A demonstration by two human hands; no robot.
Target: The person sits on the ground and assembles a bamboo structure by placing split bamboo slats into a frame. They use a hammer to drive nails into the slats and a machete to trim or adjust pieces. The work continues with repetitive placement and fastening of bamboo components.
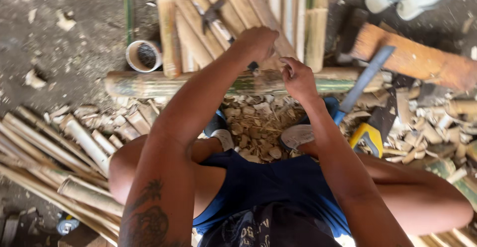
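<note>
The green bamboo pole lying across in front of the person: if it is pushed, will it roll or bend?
The green bamboo pole looks round and bare, so it would probably roll if pushed sideways. It seems thick and straight, so likely stiff rather than floppy. The left hand and right hand over it may steady it.

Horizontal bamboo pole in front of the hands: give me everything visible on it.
The bamboo pole lies horizontal across the ground, on top of the long split slats running away from the camera. Round, thick, greenish with tan, mottled skin; its left end is cut. The left hand and right hand are at its middle, touching or just above it, hiding that section. Chips and offcuts lie on its near side.
</note>
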